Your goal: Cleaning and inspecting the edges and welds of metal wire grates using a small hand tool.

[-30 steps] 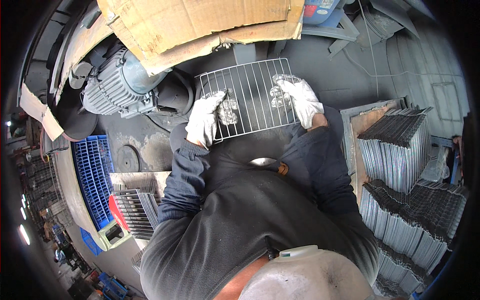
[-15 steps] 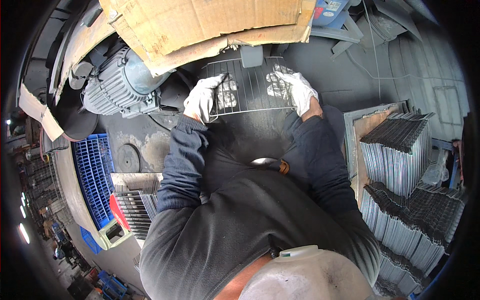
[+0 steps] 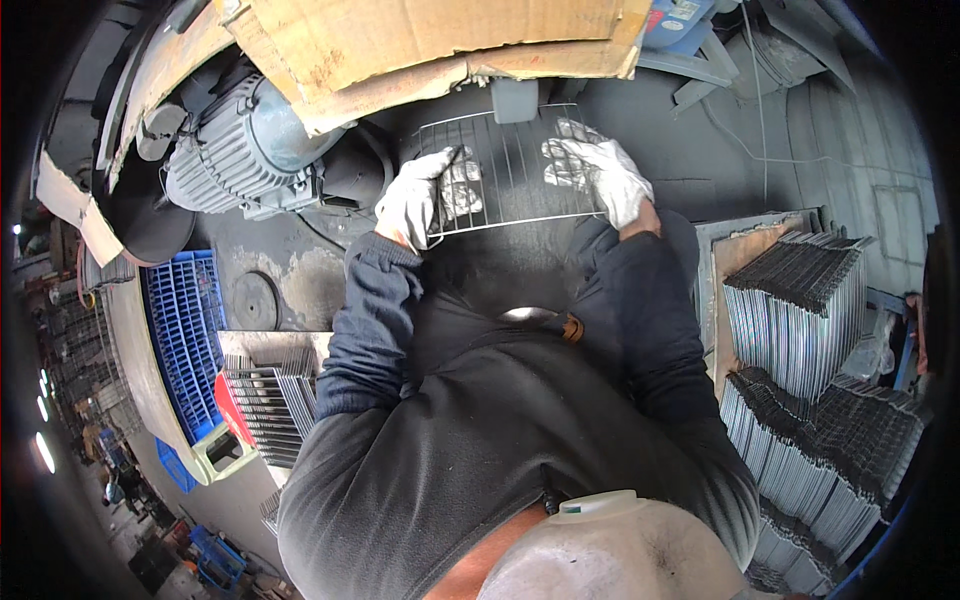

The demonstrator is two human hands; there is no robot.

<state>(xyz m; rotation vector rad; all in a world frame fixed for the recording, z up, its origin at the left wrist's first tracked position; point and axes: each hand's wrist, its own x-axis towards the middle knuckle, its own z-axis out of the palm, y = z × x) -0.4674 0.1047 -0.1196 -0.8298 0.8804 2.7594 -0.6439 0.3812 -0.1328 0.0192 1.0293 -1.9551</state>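
Observation:
A thin wire rack point(image 3: 513, 170) lies between my hands, its far edge running beneath a grey block point(image 3: 515, 102). At its left side my left hand point(image 3: 418, 198), in a stained white glove, is closed on the frame, with its fingers beneath the wires. My right hand point(image 3: 612, 180), gloved the same way, grips the right side. Its fingers point inward under the wires, and its thumb lies along the top. Part of the rack's right edge is hidden by this hand.
Cardboard point(image 3: 450, 45) hangs over the far side. A grey electric motor point(image 3: 245, 150) stands at left, above a blue plastic crate point(image 3: 185, 340). Wire racks point(image 3: 275, 405) are stacked at my left, and tall stacks of them point(image 3: 795, 300) stand at right.
The whole view has shifted slightly. Both hands stay at the rack's two sides, and the rack remains at the grey block. My right thumb and fingers have shifted a little on the rack.

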